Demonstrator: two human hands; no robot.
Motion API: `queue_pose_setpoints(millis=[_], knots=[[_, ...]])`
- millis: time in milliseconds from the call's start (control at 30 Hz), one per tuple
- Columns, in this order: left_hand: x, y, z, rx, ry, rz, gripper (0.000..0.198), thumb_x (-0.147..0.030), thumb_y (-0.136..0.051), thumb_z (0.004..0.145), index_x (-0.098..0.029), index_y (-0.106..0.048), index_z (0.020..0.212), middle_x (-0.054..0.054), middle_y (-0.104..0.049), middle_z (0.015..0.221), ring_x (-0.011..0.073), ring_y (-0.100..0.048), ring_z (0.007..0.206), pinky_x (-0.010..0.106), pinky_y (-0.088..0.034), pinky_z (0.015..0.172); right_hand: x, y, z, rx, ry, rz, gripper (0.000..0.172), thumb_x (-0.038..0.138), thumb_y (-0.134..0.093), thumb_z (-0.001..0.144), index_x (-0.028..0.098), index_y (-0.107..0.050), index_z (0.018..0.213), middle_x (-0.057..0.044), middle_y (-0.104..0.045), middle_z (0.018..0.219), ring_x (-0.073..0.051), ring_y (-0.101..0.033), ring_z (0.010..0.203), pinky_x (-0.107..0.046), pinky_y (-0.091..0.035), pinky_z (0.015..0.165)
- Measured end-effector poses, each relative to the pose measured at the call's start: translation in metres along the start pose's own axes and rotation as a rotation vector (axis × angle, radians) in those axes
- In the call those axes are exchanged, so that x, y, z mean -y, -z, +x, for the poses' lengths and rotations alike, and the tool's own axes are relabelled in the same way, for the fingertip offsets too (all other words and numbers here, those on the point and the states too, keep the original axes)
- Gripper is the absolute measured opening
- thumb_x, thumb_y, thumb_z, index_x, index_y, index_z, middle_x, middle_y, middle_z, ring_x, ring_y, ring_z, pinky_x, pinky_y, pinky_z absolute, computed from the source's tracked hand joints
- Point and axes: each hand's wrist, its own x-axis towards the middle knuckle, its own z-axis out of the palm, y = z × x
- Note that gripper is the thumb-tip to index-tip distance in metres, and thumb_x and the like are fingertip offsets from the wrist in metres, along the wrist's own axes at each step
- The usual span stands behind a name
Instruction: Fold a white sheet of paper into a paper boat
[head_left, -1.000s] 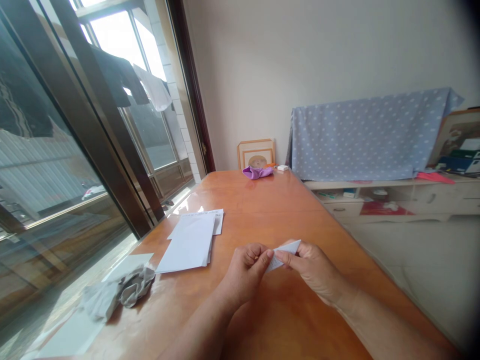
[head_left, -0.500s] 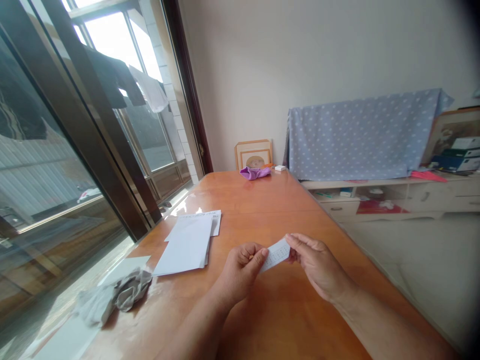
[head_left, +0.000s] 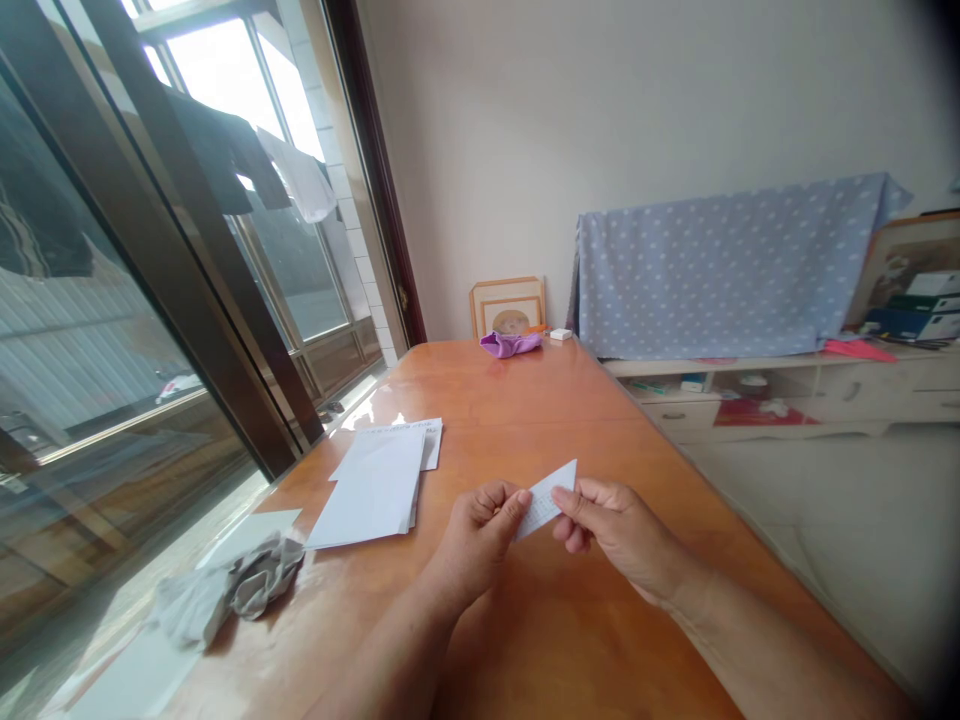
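Note:
Between my two hands, above the wooden table [head_left: 517,400], is a small folded piece of paper [head_left: 541,508] with rows of tiny print or writing, too small to read. Its upper right end comes to a point. My left hand [head_left: 487,525] is closed on the left end, thumb on top. My right hand [head_left: 607,515] pinches the lower right edge with thumb and fingers. To the left lies a stack of white paper sheets [head_left: 371,490], and some sheets beneath carry writing.
A crumpled grey cloth [head_left: 259,578] lies at the table's left edge over pale sheets [head_left: 135,680]. At the far end are a purple cloth [head_left: 510,345], a small white box [head_left: 560,335] and framed pictures [head_left: 508,305]. A glass door stands left, a low cabinet [head_left: 682,415] right.
My right hand has slid left and slightly down along the paper, from its upper corner to its lower edge. The pointed end now shows. My left hand has barely shifted.

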Motion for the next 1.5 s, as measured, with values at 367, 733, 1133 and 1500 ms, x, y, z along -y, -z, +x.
queue_pose_setpoints(millis=[367,733,1133,1500], knots=[[-0.008,-0.007,-0.001,0.083,-0.004,0.050,0.044,-0.053,-0.055,0.096,-0.013,-0.070,0.082,0.005,-0.066,0.076,0.0142,-0.049,0.067,0.026,-0.036,0.064,-0.002,-0.010,0.002,-0.039,0.033,0.106,0.028,0.045,-0.070,0.087,0.017,-0.071,0.084,0.000,-0.058,0.071,-0.014,-0.046,0.069,-0.029,-0.037,0.066],[0.002,-0.003,-0.001,0.025,0.036,-0.092,0.037,-0.051,-0.069,0.087,-0.014,-0.069,0.083,0.004,-0.064,0.078,0.0155,-0.053,0.073,0.026,-0.038,0.068,-0.003,-0.008,0.003,-0.060,-0.025,0.400,0.022,0.038,-0.077,0.082,0.018,-0.070,0.087,-0.002,-0.062,0.083,-0.016,-0.047,0.077,-0.030,-0.037,0.067],[-0.004,-0.015,0.000,0.035,0.099,-0.374,0.029,-0.041,-0.078,0.081,-0.015,-0.073,0.094,0.009,-0.071,0.096,0.0222,-0.061,0.094,0.035,-0.042,0.092,-0.003,-0.010,0.006,-0.195,-0.027,0.555,0.020,0.032,-0.082,0.078,0.019,-0.070,0.087,-0.002,-0.063,0.086,-0.015,-0.048,0.079,-0.028,-0.038,0.068],[-0.002,-0.014,-0.001,0.037,0.020,-0.296,0.031,-0.043,-0.072,0.086,-0.016,-0.076,0.070,0.008,-0.073,0.083,0.0253,-0.063,0.091,0.038,-0.042,0.095,-0.002,-0.011,0.007,-0.145,-0.007,0.546,0.018,0.033,-0.080,0.081,0.018,-0.070,0.081,-0.001,-0.061,0.080,-0.014,-0.046,0.074,-0.029,-0.040,0.067]])
